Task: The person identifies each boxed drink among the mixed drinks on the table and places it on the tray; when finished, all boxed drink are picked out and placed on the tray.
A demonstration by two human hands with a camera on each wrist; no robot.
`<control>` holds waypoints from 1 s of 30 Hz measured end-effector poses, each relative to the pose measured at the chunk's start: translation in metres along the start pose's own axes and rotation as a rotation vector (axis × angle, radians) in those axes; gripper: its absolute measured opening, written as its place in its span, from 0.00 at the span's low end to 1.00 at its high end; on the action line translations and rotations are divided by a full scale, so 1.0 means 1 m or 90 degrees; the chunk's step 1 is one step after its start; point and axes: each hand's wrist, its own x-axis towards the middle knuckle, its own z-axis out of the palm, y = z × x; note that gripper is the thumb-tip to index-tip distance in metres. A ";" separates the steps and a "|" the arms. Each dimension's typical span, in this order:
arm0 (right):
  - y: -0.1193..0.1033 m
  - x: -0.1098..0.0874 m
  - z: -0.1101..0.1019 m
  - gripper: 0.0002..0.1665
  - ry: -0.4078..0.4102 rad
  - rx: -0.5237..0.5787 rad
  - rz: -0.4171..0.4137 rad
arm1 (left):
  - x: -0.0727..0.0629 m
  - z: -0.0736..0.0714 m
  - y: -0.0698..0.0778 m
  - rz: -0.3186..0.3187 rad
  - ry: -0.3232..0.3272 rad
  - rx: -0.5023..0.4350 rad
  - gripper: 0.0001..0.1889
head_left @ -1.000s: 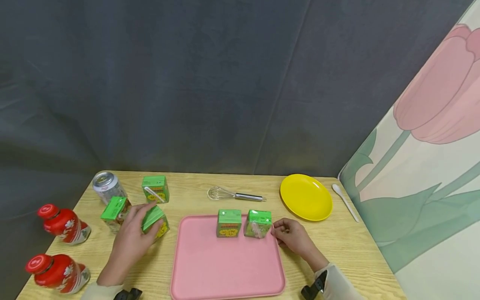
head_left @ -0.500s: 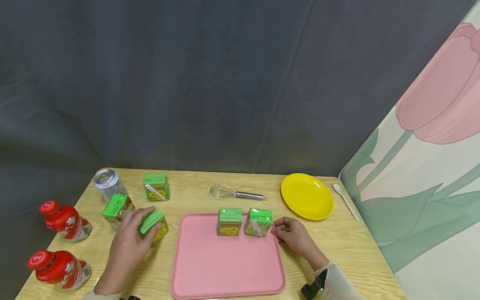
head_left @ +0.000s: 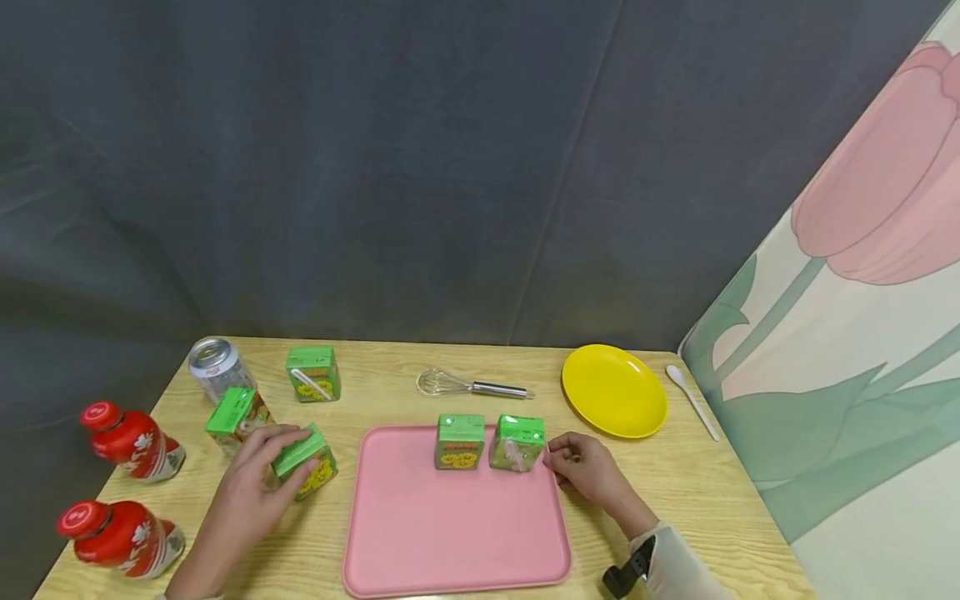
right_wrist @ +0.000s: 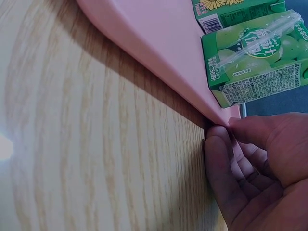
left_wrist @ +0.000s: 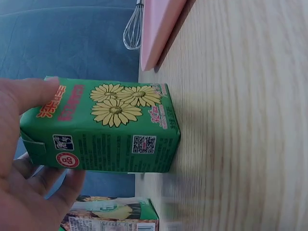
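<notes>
My left hand (head_left: 251,487) grips a green drink carton (left_wrist: 115,108) with yellow flowers printed on it, left of the pink tray. The thumb lies across its front, the other fingers behind; its base is at the tabletop. At the tray's far right corner, my right hand (head_left: 588,471) pinches the rim of the pink tray (right_wrist: 144,62) between thumb and fingers. Two more cartons stand side by side on the tray's far end: a flower carton (head_left: 460,442) and a grape-printed carton (right_wrist: 257,53) with a wrapped straw. Beside my left hand stands another green-topped carton (head_left: 238,417).
A flower carton with a straw (head_left: 313,375) and a silver can (head_left: 217,367) stand at the back left. Two red bottles (head_left: 135,442) are along the left edge. A whisk (head_left: 472,387), a yellow plate (head_left: 613,392) and a white spoon (head_left: 692,402) lie behind and right.
My left hand and its carton have shifted slightly left and toward me, away from the carton with the straw. The right hand stays at the tray corner.
</notes>
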 end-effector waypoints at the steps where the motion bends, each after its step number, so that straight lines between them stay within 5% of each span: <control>1: 0.000 0.000 0.000 0.08 -0.001 0.000 -0.002 | 0.000 0.000 0.000 0.004 0.002 0.002 0.25; 9: 0.001 0.000 0.000 0.09 -0.009 0.002 -0.010 | 0.001 -0.005 -0.008 0.005 -0.024 -0.016 0.26; 21: -0.002 -0.002 0.000 0.08 0.006 -0.006 0.004 | 0.004 -0.005 -0.010 0.059 -0.016 -0.050 0.29; 30: -0.002 -0.002 0.000 0.08 0.003 -0.006 -0.001 | 0.014 -0.005 -0.006 0.068 -0.072 -0.051 0.28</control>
